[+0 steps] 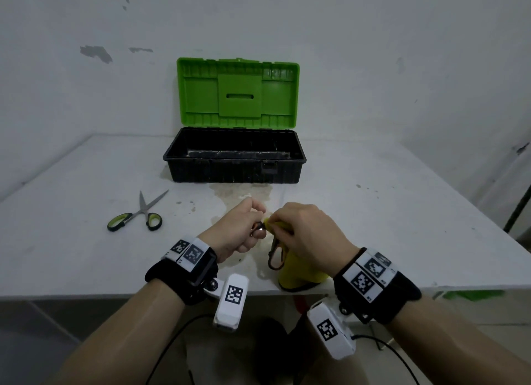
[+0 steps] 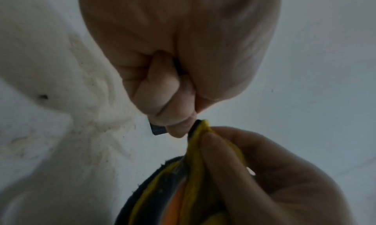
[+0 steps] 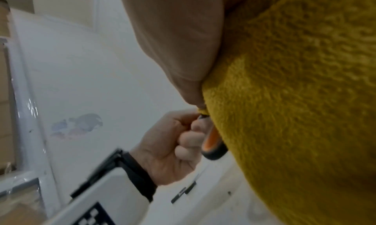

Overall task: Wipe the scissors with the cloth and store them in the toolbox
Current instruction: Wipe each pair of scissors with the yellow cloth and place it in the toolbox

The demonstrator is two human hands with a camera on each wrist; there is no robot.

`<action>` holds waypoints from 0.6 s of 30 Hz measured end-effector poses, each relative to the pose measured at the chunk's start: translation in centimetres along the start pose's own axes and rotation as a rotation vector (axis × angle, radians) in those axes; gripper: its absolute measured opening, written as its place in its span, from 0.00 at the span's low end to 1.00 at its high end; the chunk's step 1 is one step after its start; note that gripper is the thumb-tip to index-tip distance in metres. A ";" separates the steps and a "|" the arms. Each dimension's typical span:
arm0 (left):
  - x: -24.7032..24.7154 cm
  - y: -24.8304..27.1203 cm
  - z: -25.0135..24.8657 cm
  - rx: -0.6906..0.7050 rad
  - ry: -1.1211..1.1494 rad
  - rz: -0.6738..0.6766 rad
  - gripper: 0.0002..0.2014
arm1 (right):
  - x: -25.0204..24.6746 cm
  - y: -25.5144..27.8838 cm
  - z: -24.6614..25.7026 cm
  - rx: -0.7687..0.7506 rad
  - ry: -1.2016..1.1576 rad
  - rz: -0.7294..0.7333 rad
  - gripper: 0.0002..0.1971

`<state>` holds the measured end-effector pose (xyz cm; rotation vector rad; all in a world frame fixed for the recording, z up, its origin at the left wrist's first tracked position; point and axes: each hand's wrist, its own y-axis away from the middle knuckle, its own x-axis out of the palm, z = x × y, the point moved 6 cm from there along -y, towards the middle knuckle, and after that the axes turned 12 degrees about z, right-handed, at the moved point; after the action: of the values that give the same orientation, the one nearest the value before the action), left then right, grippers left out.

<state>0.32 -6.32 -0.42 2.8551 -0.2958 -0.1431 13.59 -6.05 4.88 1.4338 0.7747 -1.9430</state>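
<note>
Head view
Room: white scuffed wall (image 1: 344, 54) stood behind white surface (image 1: 373, 226), stained patch at its middle.
Toolbox: black toolbox (image 1: 234, 166) sat at far middle of surface, green lid (image 1: 238, 93) upright and open, inside looked dark, contents not clear.
Green scissors: green-handled scissors (image 1: 138, 215) lay on surface to the left, blades parted, well apart from both hands.
Left hand: left hand (image 1: 238, 231) was curled in a fist near the front edge, gripping one loop of orange-handled scissors (image 1: 275, 256).
Right hand: right hand (image 1: 311, 232) was curled over yellow cloth (image 1: 301, 275), pinching it around the scissors; cloth hung down to the surface edge.
Wrists: black straps with white coded tags on both.

Left wrist view
Left hand: left hand (image 2: 173, 71) was clenched tight, a small dark metal bit showing under the fingers.
Right hand: right hand (image 2: 264, 172) pinched folded cloth (image 2: 196, 148) just below, touching the left fingertips.
Scissors: black and orange handle (image 2: 175, 201) peeked out beneath the cloth.

Right wrist view
Cloth: cloth (image 3: 295, 100) filled the right side, pressed by right hand (image 3: 179, 43) thumb.
Left hand: left hand (image 3: 175, 145) was fisted around the orange and black handle (image 3: 213, 145), against the cloth.
Blades: hidden by cloth, could not tell if shut.
</note>
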 end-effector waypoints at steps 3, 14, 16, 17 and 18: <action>0.4 0.0 -0.1 0.002 -0.032 0.018 0.06 | 0.8 -0.4 -0.2 0.068 0.061 0.043 0.09; 0.0 -0.2 0.4 -0.009 -0.074 -0.006 0.06 | 1.1 -0.6 0.3 0.074 0.070 0.084 0.10; -0.2 0.0 0.7 -0.021 -0.073 -0.018 0.07 | 0.8 -0.7 -0.7 0.123 0.088 0.084 0.10; -0.2 0.0 0.8 -0.022 -0.071 -0.021 0.07 | 0.5 -0.7 -0.9 0.130 0.093 0.072 0.10; -0.1 -0.1 0.9 -0.019 -0.067 -0.018 0.07 | 0.2 -0.7 -0.9 0.117 0.087 0.051 0.10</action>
<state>0.12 -6.39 -1.27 2.8386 -0.2805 -0.2448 13.53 -4.97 4.56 1.6013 0.6658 -1.9254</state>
